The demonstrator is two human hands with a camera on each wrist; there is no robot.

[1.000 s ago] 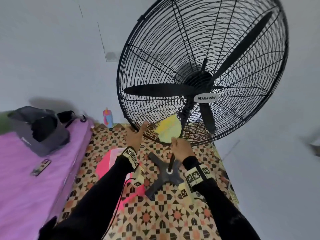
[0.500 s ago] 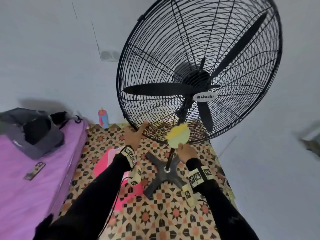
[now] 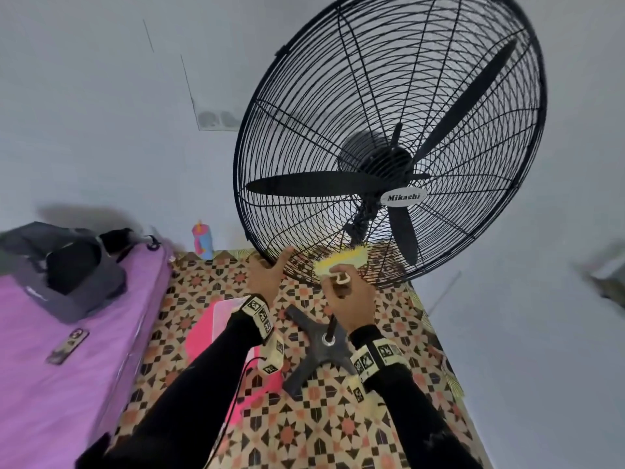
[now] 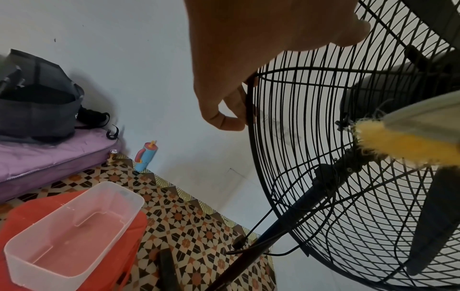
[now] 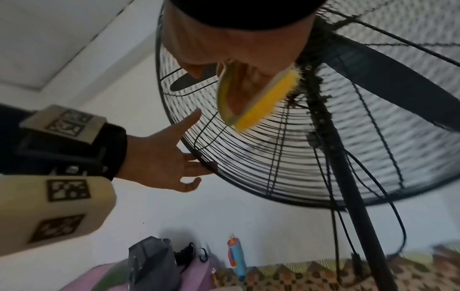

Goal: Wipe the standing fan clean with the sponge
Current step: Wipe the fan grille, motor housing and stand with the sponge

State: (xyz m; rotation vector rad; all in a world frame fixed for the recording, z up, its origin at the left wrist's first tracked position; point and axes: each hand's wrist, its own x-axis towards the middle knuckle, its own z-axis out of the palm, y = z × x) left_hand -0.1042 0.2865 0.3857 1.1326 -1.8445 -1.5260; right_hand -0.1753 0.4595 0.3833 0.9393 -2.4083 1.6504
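The right hand (image 3: 351,292) pinches the sponge (image 3: 341,260) against the standing fan (image 3: 389,147) grille's lower edge, long axis roughly level; yellow side faces the grille. The left hand (image 3: 267,275) grips the rim, thumb spread.

Fan grille (image 3: 389,130) top cut off.

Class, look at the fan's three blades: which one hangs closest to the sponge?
The short-looking blade pointing down from the hub, right of the yellow sponge. The others point left and up-right, farther off.
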